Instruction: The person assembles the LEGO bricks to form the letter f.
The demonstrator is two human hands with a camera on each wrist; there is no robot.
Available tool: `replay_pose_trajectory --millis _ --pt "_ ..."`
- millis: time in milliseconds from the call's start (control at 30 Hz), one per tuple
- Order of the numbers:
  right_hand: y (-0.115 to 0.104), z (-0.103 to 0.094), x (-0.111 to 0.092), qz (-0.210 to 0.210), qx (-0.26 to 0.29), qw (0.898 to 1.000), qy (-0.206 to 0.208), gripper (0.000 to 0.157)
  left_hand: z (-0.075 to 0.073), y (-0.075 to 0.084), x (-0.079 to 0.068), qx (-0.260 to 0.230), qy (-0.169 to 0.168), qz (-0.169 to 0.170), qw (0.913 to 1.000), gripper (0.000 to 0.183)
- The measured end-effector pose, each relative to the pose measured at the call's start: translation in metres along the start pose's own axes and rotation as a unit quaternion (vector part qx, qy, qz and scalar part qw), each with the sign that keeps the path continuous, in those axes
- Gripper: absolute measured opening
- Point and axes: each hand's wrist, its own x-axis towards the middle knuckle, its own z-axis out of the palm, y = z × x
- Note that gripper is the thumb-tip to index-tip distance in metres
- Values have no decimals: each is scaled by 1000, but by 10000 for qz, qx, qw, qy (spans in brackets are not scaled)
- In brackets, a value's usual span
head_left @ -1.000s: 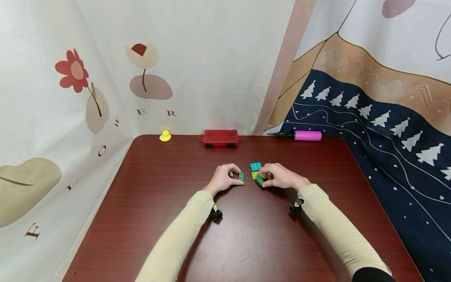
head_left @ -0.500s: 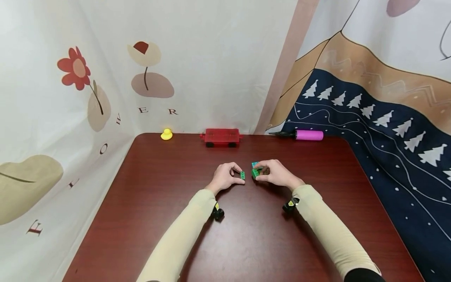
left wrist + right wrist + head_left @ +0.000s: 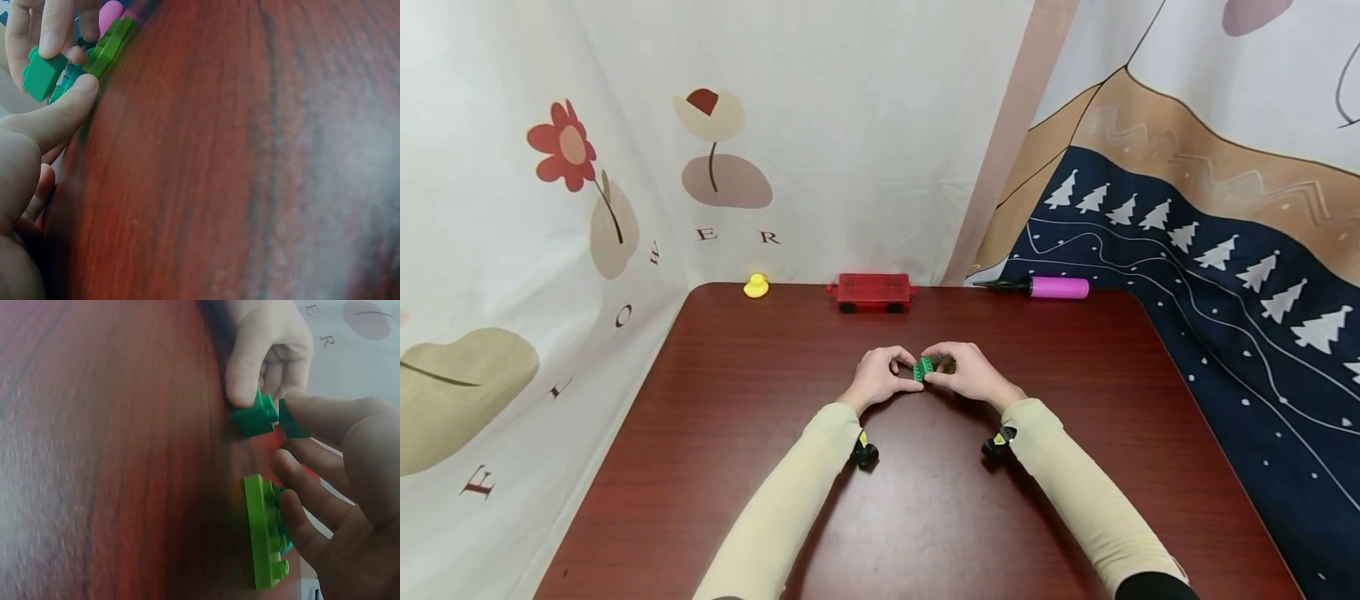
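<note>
My left hand point(image 3: 877, 379) pinches a small green toy brick point(image 3: 253, 417) between thumb and fingers, its studs showing. With thumb and fingertips, my right hand point(image 3: 972, 372) holds a second green brick point(image 3: 44, 74) right against the studded side of the first. Whether the two are joined or just meeting, I cannot tell. A lime green brick point(image 3: 262, 531) with a row of studs stands on the table beneath my right fingers. Behind it a bit of a blue-green brick shows in the right wrist view; in the head view my right hand mostly covers both.
Along the back edge of the dark red-brown table point(image 3: 760, 500) are a yellow rubber duck point(image 3: 756, 286), a red toy wagon point(image 3: 872, 292) with black wheels and a pink hand pump point(image 3: 1058, 287) with a black nozzle. Printed curtains point(image 3: 850, 125) hang behind.
My right hand has lifted its green brick off the lime and blue bricks and carried it left to the brick in my left hand. The left hand has barely moved.
</note>
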Motion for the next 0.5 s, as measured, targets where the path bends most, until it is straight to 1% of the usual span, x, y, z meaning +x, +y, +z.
replay_pose_trajectory --millis 267,500 --pt "1 8 3 -81 -130 9999 32 34 0 1 -2 51 90 -3 9999 37" --pt "2 12 6 -297 -345 9988 162 33 2 -2 -1 106 148 17 9998 37"
